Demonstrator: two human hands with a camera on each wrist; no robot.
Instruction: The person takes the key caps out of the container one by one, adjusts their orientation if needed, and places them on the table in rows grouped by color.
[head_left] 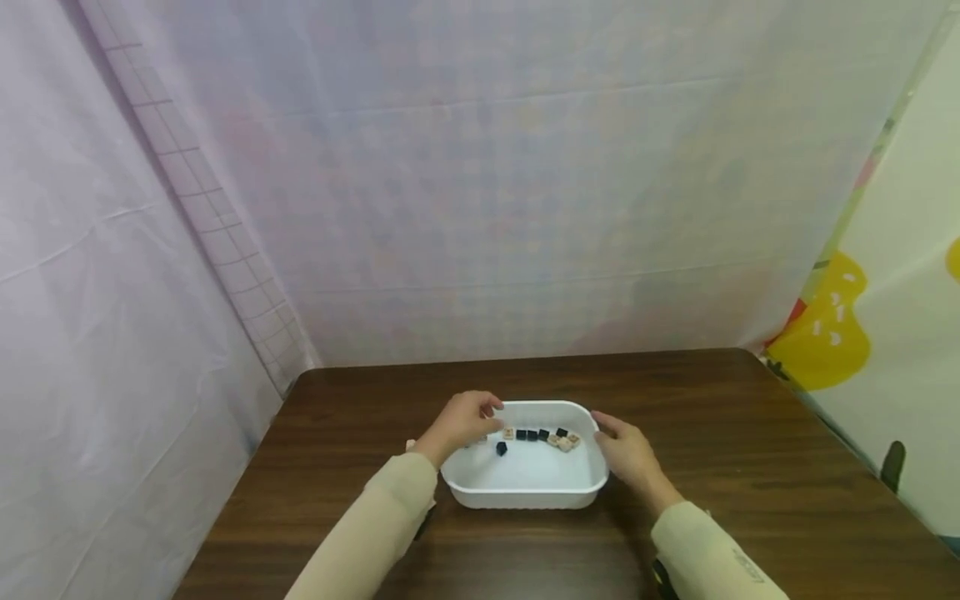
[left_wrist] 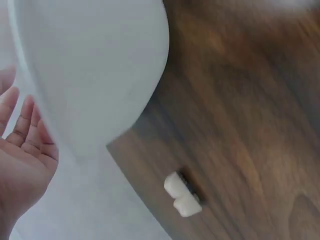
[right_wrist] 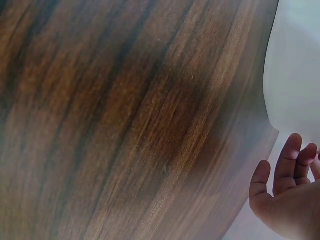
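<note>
A white plastic tray (head_left: 525,500) stands on the table, with several small black tiles (head_left: 532,435) and pale tiles (head_left: 564,444) along its back half. One black piece (head_left: 501,448) lies apart, nearer the left side. My left hand (head_left: 465,421) is over the tray's back left corner, thumb and fingers apart, nothing visible between them. At the right rim is my right hand (head_left: 632,454), its fingertips against or very near the edge. The right wrist view shows those fingers (right_wrist: 287,165) loosely bent beside the tray wall (right_wrist: 295,75); contact is unclear there.
Pale-and-black tiles (left_wrist: 183,195) lie on the dark wooden table (left_wrist: 240,125) outside the tray, left of it. Pale curtains (head_left: 495,208) hang behind the table and at the left. A printed cloth (head_left: 900,350) hangs at the right.
</note>
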